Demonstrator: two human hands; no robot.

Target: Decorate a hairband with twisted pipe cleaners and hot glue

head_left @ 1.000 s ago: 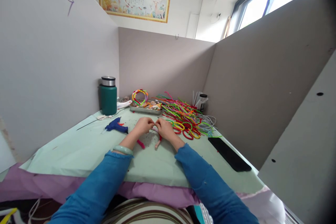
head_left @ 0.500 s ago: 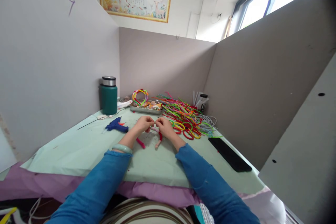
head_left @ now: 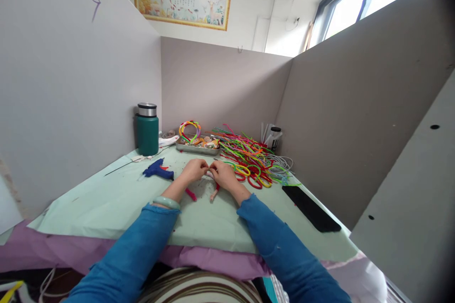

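My left hand (head_left: pixel 194 169) and my right hand (head_left: pixel 222 173) meet fingertip to fingertip over the pale green mat (head_left: pixel 106 203), both curled closed on a small red and pink pipe-cleaner piece (head_left: pixel 214 192) whose ends stick out below them. A short red stub (head_left: pixel 191 194) lies under my left wrist. The part of the piece between my fingers is hidden. A pale green bangle (head_left: pixel 166 202) sits on my left wrist, and both arms wear blue sleeves.
A blue glue gun (head_left: pixel 156 170) lies left of my hands. Behind stand a green flask (head_left: pixel 147 129), a metal tray (head_left: pixel 197 147) with small bits and a coloured ring (head_left: pixel 189 129). A heap of coloured pipe cleaners (head_left: pixel 250 158) spreads to the right, with a black phone (head_left: pixel 310 209) near the partition.
My hands have stayed together in almost the same spot, shifting only slightly while working the small piece. Nothing else on the table has moved.
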